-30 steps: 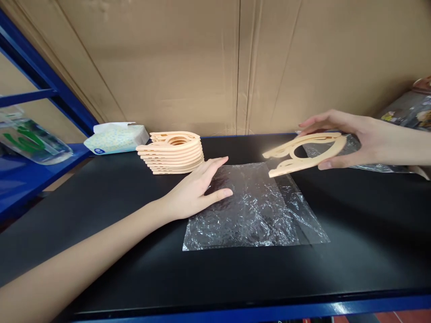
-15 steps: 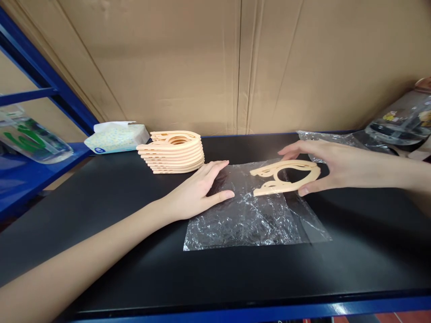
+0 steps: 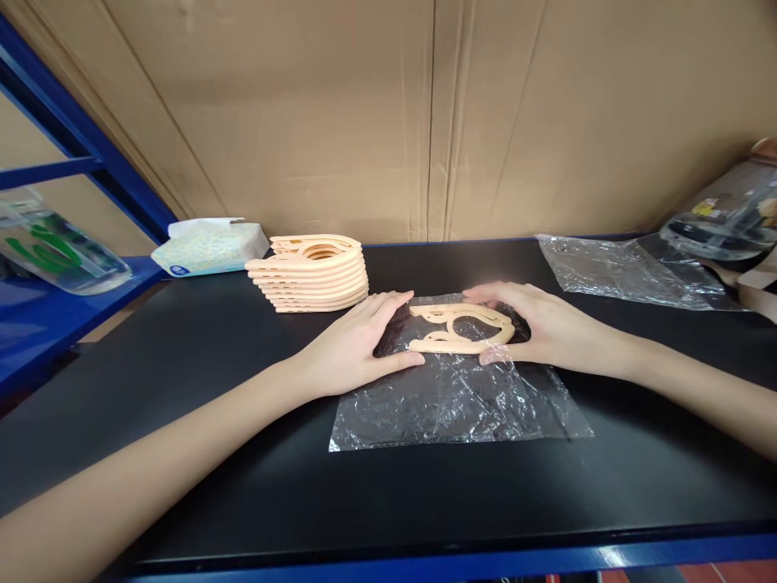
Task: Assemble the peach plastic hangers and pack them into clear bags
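A beige folding clothes hanger [image 3: 438,343], folded up, lies level over a clear plastic bag [image 3: 425,413] on the black tabletop. My right hand [image 3: 528,328] grips its rounded right end, thumb on the near side and fingers on the far side. Whether the hanger is inside the bag or on top of it, I cannot tell. At the bag's left part rests my left hand [image 3: 358,344], fingers stretched and thumb apart, close to the hanger's left tips. Just beyond it stands a stack of several like hangers [image 3: 309,279].
A tissue pack [image 3: 212,247] sits left of the stack. Another clear bag [image 3: 631,271] lies at the back right beside a transparent jug [image 3: 722,210]. Cardboard [image 3: 303,121] walls off the back. A blue shelf frame [image 3: 91,170] with a clear bottle [image 3: 57,247] is at left.
My right hand has moved left with the hanger, bringing it over the bag's middle, near my left hand. My left hand has hardly moved.
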